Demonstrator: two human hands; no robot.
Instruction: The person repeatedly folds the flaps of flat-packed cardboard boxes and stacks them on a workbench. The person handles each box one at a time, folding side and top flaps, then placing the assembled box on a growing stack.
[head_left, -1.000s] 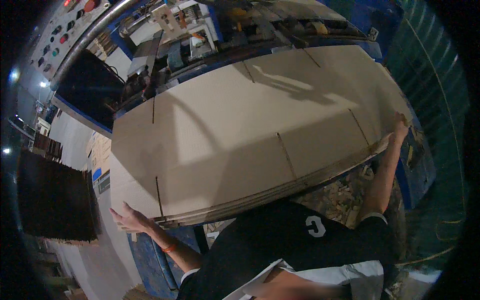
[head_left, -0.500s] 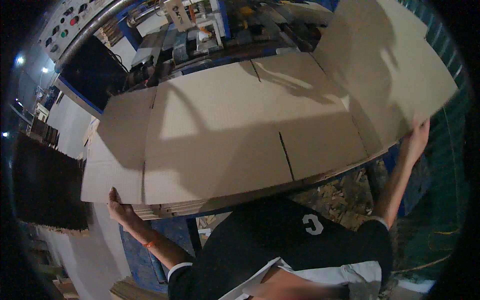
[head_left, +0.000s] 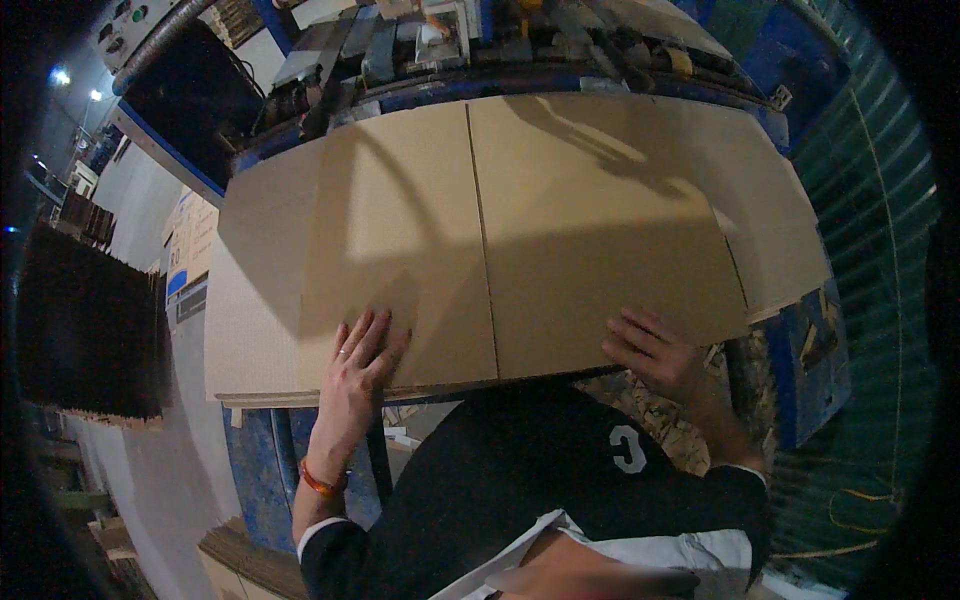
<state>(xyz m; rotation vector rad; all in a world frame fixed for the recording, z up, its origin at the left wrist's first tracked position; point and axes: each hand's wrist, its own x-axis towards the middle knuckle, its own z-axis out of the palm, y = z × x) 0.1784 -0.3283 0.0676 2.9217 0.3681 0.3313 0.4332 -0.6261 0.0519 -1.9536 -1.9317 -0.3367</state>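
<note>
A wide brown cardboard sheet [head_left: 400, 230] lies in front of me on top of other flat sheets. Its two side panels are folded inward and meet along a dark seam near the middle. My left hand [head_left: 362, 365] rests on the left panel near the front edge, fingers spread and a ring on one of them. On the right panel, also close to the front edge, my right hand [head_left: 650, 352] lies with its fingers stretched out. Both palms face down on the board, and neither hand grips anything.
A blue-framed machine [head_left: 440, 75] with rollers stands just beyond the cardboard. At the left is a dark stack of sheets [head_left: 90, 320] on the floor. Cardboard scraps [head_left: 660, 425] lie below the front edge. A green corrugated wall [head_left: 870, 250] rises at the right.
The sheet's outer panels now lie folded inward, where the sheet was spread wide with its right end raised. Both hands have left the outer edges and moved inward onto the board.
</note>
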